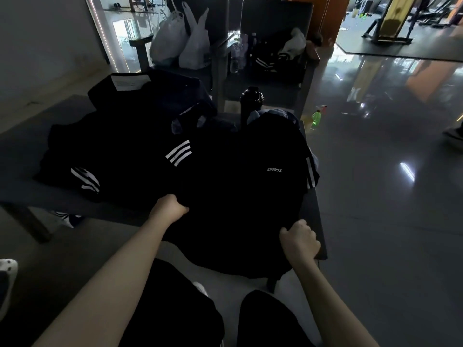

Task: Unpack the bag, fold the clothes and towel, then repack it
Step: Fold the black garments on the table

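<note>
As the left hand (172, 209) and right hand (299, 240) gripped, fingers curled, the black stripe-sleeved sports shirt (238, 196) (folding step, seemingly), an even fold seemed due next.

one readable word
"sports" in small white letters on the black shirt (240, 196); the white label (130, 82) print too blurred.

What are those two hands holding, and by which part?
The black SPORTS shirt, by its near edge: the left hand grips its left side, the right hand its right side.
</note>
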`<state>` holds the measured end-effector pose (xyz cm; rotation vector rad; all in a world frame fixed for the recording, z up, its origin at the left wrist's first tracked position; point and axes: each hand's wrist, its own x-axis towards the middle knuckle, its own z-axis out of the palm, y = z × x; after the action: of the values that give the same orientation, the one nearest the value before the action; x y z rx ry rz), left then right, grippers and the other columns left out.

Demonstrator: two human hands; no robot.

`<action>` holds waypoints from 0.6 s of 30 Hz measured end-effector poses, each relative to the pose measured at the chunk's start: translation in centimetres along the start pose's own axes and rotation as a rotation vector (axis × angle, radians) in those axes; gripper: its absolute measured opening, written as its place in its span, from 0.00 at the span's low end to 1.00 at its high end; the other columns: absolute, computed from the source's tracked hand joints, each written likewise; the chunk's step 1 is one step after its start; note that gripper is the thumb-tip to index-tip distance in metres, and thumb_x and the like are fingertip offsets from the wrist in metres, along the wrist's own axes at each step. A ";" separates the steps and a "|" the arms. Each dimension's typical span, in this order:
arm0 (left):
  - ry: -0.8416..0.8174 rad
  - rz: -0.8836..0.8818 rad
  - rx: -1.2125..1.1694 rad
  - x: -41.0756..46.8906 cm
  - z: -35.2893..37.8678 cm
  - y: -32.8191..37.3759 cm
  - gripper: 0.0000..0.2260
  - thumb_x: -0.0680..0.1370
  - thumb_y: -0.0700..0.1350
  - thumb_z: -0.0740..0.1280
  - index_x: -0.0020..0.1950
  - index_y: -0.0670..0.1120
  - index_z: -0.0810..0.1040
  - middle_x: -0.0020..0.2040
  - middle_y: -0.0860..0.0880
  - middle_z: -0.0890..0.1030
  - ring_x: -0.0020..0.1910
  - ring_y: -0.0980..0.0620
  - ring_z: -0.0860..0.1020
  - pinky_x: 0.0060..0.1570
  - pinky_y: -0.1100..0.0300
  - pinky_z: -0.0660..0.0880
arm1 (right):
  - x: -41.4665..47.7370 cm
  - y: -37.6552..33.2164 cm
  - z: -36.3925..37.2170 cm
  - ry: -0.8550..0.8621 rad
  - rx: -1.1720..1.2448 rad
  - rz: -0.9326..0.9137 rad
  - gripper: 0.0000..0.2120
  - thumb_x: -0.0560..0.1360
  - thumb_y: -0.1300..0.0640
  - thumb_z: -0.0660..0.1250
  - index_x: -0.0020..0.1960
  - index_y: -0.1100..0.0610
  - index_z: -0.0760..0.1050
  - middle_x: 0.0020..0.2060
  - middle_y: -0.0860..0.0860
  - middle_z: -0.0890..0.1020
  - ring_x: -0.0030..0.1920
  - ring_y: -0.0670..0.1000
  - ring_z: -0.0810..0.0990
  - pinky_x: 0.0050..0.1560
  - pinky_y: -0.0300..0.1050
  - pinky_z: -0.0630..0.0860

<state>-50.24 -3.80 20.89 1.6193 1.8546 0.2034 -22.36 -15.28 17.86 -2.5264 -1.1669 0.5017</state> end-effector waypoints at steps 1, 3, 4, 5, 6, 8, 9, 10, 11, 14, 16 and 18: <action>-0.017 0.018 -0.012 -0.3 -0.1 0.0 0.11 0.77 0.46 0.67 0.55 0.41 0.75 0.46 0.45 0.76 0.48 0.45 0.77 0.50 0.54 0.75 | -0.2 0.1 -0.2 -0.020 0.012 -0.011 0.12 0.78 0.53 0.60 0.53 0.62 0.72 0.50 0.57 0.78 0.53 0.59 0.75 0.53 0.51 0.70; -0.023 0.063 -0.046 -0.9 -0.4 0.2 0.05 0.77 0.45 0.67 0.50 0.45 0.74 0.49 0.44 0.76 0.47 0.46 0.76 0.51 0.53 0.75 | -0.6 0.3 -0.7 -0.032 0.084 -0.046 0.10 0.78 0.54 0.60 0.48 0.61 0.73 0.45 0.55 0.79 0.49 0.58 0.77 0.51 0.51 0.72; -0.023 0.081 -0.070 -1.2 -0.6 0.2 0.05 0.77 0.44 0.66 0.52 0.45 0.74 0.51 0.43 0.77 0.49 0.46 0.77 0.51 0.53 0.75 | -0.8 0.3 -0.8 -0.021 0.169 -0.071 0.10 0.79 0.54 0.60 0.49 0.61 0.72 0.42 0.54 0.78 0.46 0.57 0.77 0.48 0.50 0.73; -0.028 0.091 -0.095 -1.4 -0.8 0.2 0.08 0.78 0.43 0.66 0.56 0.44 0.74 0.53 0.42 0.77 0.50 0.45 0.77 0.52 0.53 0.75 | -1.1 0.2 -1.1 0.000 0.274 -0.087 0.09 0.80 0.54 0.59 0.50 0.61 0.72 0.40 0.53 0.77 0.42 0.55 0.78 0.42 0.48 0.72; -0.042 0.092 -0.110 -1.6 -1.0 0.2 0.12 0.78 0.43 0.66 0.60 0.42 0.74 0.55 0.41 0.77 0.52 0.44 0.77 0.52 0.53 0.75 | -1.3 0.1 -1.3 0.025 0.376 -0.085 0.09 0.80 0.54 0.59 0.50 0.61 0.71 0.37 0.52 0.76 0.38 0.52 0.77 0.36 0.45 0.69; -0.081 0.092 -0.118 -1.8 -1.5 0.2 0.16 0.78 0.42 0.66 0.65 0.40 0.72 0.58 0.41 0.77 0.55 0.44 0.77 0.54 0.54 0.74 | -1.4 -0.1 -1.9 0.057 0.511 -0.063 0.10 0.81 0.54 0.58 0.49 0.61 0.70 0.35 0.51 0.75 0.34 0.48 0.74 0.31 0.42 0.64; -0.100 0.087 -0.136 -1.9 -1.8 0.2 0.17 0.78 0.42 0.66 0.66 0.40 0.71 0.59 0.40 0.76 0.56 0.43 0.76 0.55 0.53 0.74 | -1.1 -0.1 -2.1 0.045 0.558 -0.061 0.11 0.81 0.53 0.58 0.48 0.61 0.70 0.36 0.51 0.75 0.35 0.48 0.74 0.31 0.42 0.64; -0.116 0.083 -0.179 -1.9 -2.1 0.3 0.18 0.79 0.42 0.65 0.67 0.40 0.70 0.59 0.40 0.76 0.57 0.43 0.76 0.56 0.53 0.74 | -0.5 -0.1 -2.3 0.014 0.605 -0.063 0.11 0.80 0.53 0.59 0.47 0.61 0.71 0.37 0.52 0.76 0.36 0.49 0.74 0.32 0.41 0.66; -0.124 0.079 -0.242 -2.0 -2.4 0.6 0.17 0.79 0.41 0.65 0.67 0.39 0.70 0.59 0.40 0.76 0.56 0.43 0.76 0.55 0.53 0.73 | 0.1 -0.2 -2.5 -0.028 0.655 -0.075 0.10 0.80 0.52 0.60 0.47 0.60 0.71 0.40 0.53 0.77 0.39 0.51 0.75 0.35 0.42 0.68; -0.078 0.085 -0.444 -1.9 -3.6 1.7 0.15 0.80 0.40 0.63 0.67 0.39 0.71 0.55 0.41 0.78 0.54 0.43 0.77 0.53 0.52 0.74 | 1.9 -0.9 -4.1 -0.113 0.860 -0.074 0.07 0.78 0.56 0.63 0.48 0.60 0.75 0.43 0.57 0.80 0.41 0.53 0.79 0.39 0.45 0.75; 0.010 0.070 -0.577 -1.4 -4.4 2.7 0.15 0.80 0.40 0.62 0.67 0.40 0.72 0.56 0.40 0.78 0.54 0.42 0.77 0.53 0.51 0.74 | 3.0 -1.8 -5.7 -0.114 1.001 -0.048 0.07 0.76 0.60 0.64 0.52 0.60 0.77 0.43 0.57 0.81 0.41 0.54 0.81 0.39 0.44 0.76; 0.081 0.048 -0.738 -1.0 -5.1 3.7 0.14 0.80 0.40 0.62 0.65 0.40 0.73 0.57 0.39 0.78 0.54 0.40 0.77 0.52 0.52 0.73 | 4.2 -3.0 -7.1 -0.107 1.092 -0.029 0.05 0.74 0.63 0.65 0.50 0.60 0.77 0.40 0.56 0.81 0.39 0.53 0.80 0.35 0.41 0.76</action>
<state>-50.01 -2.34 27.13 1.1396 1.5255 0.8707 -18.69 -11.10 24.64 -1.5405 -0.6492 0.9462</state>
